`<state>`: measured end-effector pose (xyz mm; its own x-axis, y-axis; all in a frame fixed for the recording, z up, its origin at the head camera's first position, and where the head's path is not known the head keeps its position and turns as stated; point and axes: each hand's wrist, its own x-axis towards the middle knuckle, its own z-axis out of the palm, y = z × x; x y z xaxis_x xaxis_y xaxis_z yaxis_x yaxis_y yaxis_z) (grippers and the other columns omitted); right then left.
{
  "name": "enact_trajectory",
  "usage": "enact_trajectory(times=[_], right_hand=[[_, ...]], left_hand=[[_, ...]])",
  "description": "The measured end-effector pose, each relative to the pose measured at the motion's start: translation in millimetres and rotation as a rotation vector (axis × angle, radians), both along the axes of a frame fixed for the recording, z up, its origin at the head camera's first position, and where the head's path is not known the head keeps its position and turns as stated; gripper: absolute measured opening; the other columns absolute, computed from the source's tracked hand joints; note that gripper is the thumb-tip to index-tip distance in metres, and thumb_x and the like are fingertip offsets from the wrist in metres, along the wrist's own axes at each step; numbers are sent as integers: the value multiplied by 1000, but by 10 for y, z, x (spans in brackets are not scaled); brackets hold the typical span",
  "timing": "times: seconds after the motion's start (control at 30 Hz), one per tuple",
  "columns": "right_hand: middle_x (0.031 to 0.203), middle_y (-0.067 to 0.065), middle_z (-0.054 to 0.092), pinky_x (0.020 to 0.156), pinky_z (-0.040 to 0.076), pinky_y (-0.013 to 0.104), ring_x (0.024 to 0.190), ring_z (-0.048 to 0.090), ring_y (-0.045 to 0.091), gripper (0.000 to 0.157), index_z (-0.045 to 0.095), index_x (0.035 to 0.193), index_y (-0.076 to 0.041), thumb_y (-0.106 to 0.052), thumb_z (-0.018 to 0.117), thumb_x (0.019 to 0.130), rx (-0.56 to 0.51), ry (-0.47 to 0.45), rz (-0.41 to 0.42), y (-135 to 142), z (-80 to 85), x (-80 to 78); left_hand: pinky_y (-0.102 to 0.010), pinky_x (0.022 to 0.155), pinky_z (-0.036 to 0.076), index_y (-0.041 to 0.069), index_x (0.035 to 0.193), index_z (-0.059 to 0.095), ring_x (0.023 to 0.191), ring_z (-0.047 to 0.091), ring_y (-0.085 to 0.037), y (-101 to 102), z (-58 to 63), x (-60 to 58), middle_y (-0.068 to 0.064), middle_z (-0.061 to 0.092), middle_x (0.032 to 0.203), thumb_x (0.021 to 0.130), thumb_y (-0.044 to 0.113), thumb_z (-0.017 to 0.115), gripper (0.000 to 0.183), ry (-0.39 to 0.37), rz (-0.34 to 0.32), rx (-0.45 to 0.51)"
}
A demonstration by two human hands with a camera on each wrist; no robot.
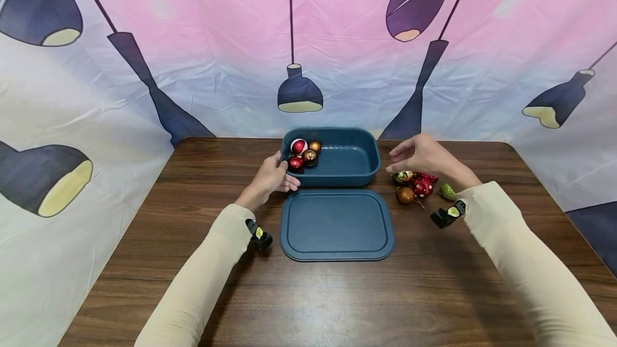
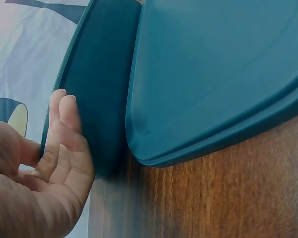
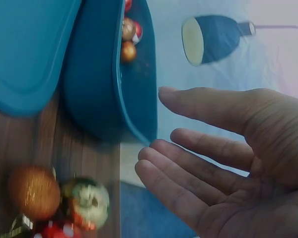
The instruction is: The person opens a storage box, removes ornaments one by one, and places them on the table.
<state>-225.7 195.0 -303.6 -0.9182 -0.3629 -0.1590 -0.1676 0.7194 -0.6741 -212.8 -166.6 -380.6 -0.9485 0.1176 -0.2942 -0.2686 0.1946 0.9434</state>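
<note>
A blue rectangular box [image 1: 349, 180] stands toward the back of the table, with several red and gold Christmas balls [image 1: 310, 158] in its left end. My left hand [image 1: 271, 178] grips the box's front left corner, thumb at the rim and fingers against the outer wall. Beyond the box's right end, my right hand [image 1: 418, 155] hovers with nothing in it, its fingers [image 3: 174, 193] loosely extended. Below that hand lies a group of ornaments: a red dotted ball [image 1: 422, 187], an orange glitter ball [image 1: 405, 195], and a shiny gold one [image 3: 85, 203].
A flat blue lid [image 1: 337, 225] lies right in front of the box. One green glitter ornament [image 1: 447, 191] sits beside the right wrist. Behind the wooden table [image 1: 337, 304] hangs a cloth backdrop [image 1: 231, 68] printed with lamps.
</note>
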Motion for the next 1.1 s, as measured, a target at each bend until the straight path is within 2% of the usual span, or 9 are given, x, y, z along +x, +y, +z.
enact_trajectory(times=[0.27,0.67,0.9,1.1], right_hand=[[111,17,73,87,57,43,103,69,28,43,71,121,3,-18,84,86,-67,5,61,-328,-46,-81],[108,17,73,87,56,45,102,68,29,41,71,120,2,-16,84,85,-65,22,90,-730,-183,-218],[110,18,72,90,56,45,103,68,30,42,71,119,3,-16,84,84,-66,29,134,-965,-227,-242],[107,14,74,90,56,44,101,68,26,40,74,116,-1,-18,87,82,-61,10,107,-1163,-272,-260]], left_hand=[[-26,57,56,20,165,3,64,72,-19,-2,-12,2,-15,73,78,113,19,30,58,5,6,5],[-25,57,55,19,165,8,65,72,-21,8,-4,-13,-15,73,79,113,19,30,56,14,6,-10],[-25,58,56,19,165,6,63,72,-19,9,9,-11,-15,73,79,113,19,30,57,10,5,-8],[-26,58,56,20,165,5,64,72,-21,6,-3,-2,-15,73,79,113,19,30,58,5,9,-7]])
